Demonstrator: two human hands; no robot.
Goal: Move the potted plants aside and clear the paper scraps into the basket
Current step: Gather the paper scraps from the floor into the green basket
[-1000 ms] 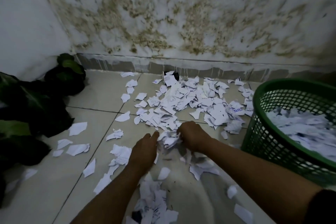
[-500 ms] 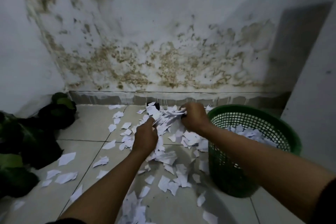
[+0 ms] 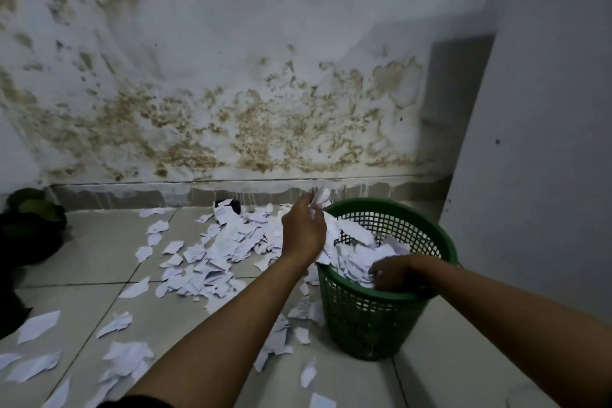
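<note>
The basket point(image 3: 374, 318) stands close beside the right wall point(image 3: 536, 175), scraps point(image 3: 212, 258) litter the floor point(image 3: 99, 242) leftward, and potted plants point(image 3: 29, 225) block the far-left corner.

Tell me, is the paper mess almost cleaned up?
Not yet. The potted plants already sit aside by the left wall, and the green basket holds a heap of scraps. The left hand grips a bunch of scraps at the rim; the right hand is inside the basket. Many paper scraps still cover the floor tiles.
</note>
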